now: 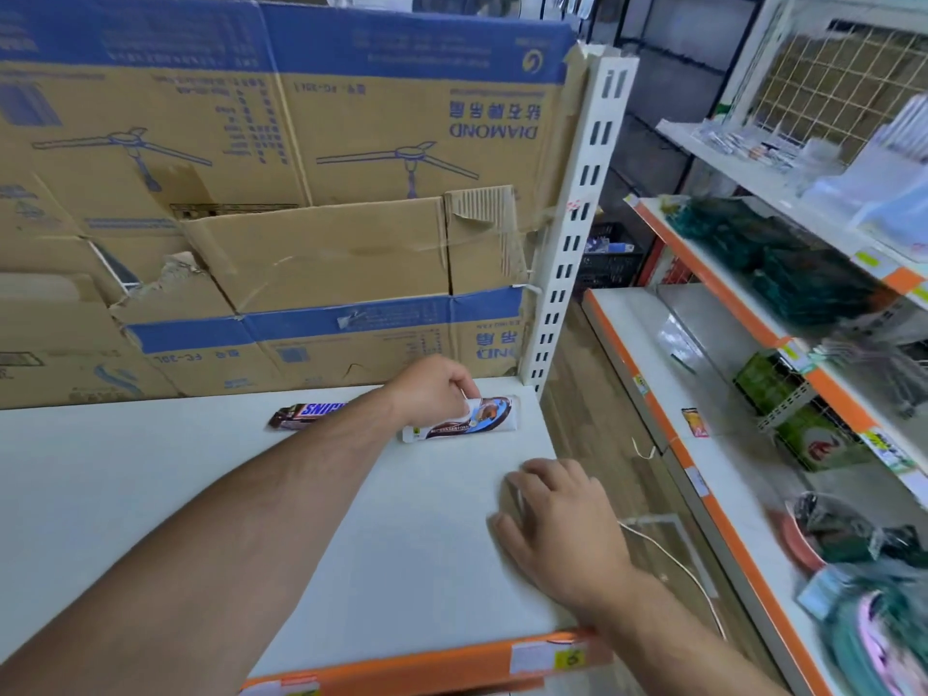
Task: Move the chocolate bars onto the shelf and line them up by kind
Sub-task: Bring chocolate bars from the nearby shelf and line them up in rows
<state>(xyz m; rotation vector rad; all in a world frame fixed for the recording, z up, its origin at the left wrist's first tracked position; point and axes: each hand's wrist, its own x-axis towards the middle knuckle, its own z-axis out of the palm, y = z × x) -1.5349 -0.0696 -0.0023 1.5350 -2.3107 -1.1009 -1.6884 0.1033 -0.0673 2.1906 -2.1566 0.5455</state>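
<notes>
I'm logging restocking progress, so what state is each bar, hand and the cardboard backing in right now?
Brown Snickers chocolate bar: flat on the white shelf board, partly hidden by the left forearm.
White-wrapped chocolate bar: flat on the shelf, gripped at its upper edge.
Left hand: fingers curled on the white-wrapped bar.
Right hand: open, palm down on the shelf.
Brown cardboard backing: torn, taped, print upside down.

White shelf (201,494), orange front edge; Snickers bar (306,415), white-wrapped bar (467,423) flat side by side near back.

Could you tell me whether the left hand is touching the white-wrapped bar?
Touching. The head view shows the left hand pinching the white-wrapped bar on the shelf.
</notes>
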